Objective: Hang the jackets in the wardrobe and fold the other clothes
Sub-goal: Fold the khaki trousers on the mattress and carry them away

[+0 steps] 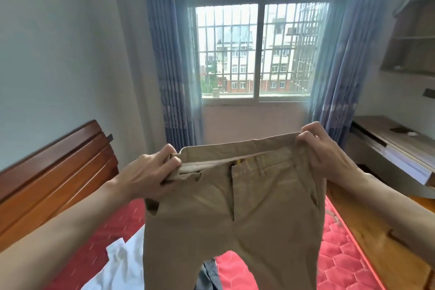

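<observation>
A pair of tan trousers (235,214) hangs in the air in front of me, fly facing me, legs dropping out of the bottom of the view. My left hand (148,174) pinches the left end of the waistband. My right hand (322,148) grips the right end, a little higher. The waistband is stretched between them. Below, on the red mattress (341,254), lies a white garment (120,263) at the lower left. A dark grey garment (209,275) shows between the trouser legs.
A wooden headboard (54,176) stands at the left. Ahead is a barred window (259,49) with blue curtains (171,73). A desk (395,148) and wall shelves (414,37) are at the right, with wooden floor (388,242) beside the bed.
</observation>
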